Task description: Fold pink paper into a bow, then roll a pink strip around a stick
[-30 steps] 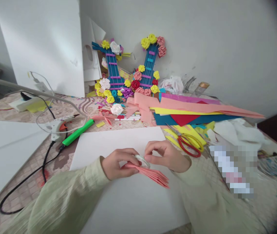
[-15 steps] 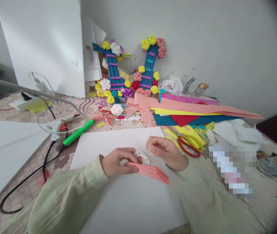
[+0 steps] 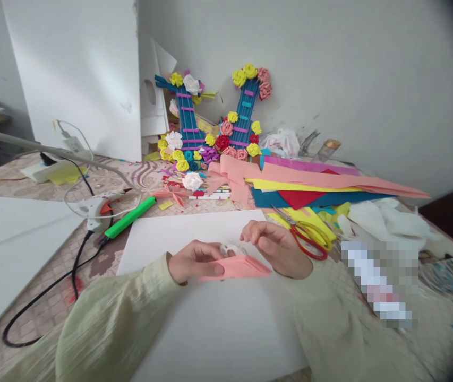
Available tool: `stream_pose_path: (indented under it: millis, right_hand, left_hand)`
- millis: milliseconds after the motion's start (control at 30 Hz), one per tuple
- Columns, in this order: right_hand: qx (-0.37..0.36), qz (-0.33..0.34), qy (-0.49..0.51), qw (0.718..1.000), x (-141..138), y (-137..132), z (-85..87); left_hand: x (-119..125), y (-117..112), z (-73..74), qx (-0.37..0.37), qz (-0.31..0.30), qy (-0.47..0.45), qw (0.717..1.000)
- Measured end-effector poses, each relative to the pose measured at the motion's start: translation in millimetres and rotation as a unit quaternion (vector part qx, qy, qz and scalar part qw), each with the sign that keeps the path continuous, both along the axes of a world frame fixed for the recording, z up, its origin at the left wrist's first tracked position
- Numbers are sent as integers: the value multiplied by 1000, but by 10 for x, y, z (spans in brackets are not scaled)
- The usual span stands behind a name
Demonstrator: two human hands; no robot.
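I see my left hand (image 3: 194, 261) pinching a folded pink paper stack (image 3: 239, 267), thumb pressed on top, held just above the white sheet (image 3: 178, 236) in front of me. My right hand (image 3: 279, 248) hovers beside it with fingers curled together over a clear tape roll (image 3: 230, 248); I cannot tell whether they grip anything. Red-handled scissors (image 3: 309, 237) lie just right of that hand

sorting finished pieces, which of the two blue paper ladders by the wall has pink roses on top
The right blue paper ladder: pink paper roses sit at its top. The left ladder is topped with yellow and white flowers.
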State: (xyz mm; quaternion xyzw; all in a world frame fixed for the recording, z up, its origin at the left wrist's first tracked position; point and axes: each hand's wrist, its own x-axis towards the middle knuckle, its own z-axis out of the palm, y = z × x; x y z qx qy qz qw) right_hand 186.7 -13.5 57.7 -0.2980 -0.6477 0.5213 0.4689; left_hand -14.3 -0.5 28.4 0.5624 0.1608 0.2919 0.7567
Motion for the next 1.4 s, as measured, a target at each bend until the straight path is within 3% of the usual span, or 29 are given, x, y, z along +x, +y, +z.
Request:
stream_pose_path:
  millis: [67, 200, 367, 467, 600, 733, 867, 1167, 1400]
  right_hand:
    - [23, -30, -17, 999, 63, 31, 26]
    - [62, -84, -114, 988, 164, 56, 127]
    - [97, -68, -219, 968, 142, 33, 173]
    - [121, -75, -252, 957, 65, -1, 167]
    - [169, -92, -266, 945, -44, -62, 200]
    - [236, -145, -259, 925, -117, -103, 247]
    - [252, -213, -265, 906, -161, -120, 278]
    - [288, -370, -316, 825, -235, -146, 355]
    - [282, -361, -303, 835, -245, -124, 375]
  left_hand:
    - [-7, 32, 0, -17, 51, 18, 998]
    - [-64, 128, -2, -64, 161, 148, 974]
    - [-114, 248, 15, -40, 204, 215, 954]
    - [-113, 307, 97, 9, 209, 242, 947]
    - [-107, 381, 317, 78, 200, 286, 934]
    - [-73, 449, 562, 145, 196, 334, 911]
    - [1, 484, 710, 178, 196, 354, 897]
    - [126, 451, 811, 217, 199, 359, 886]
    - [155, 413, 835, 222, 191, 354, 888]
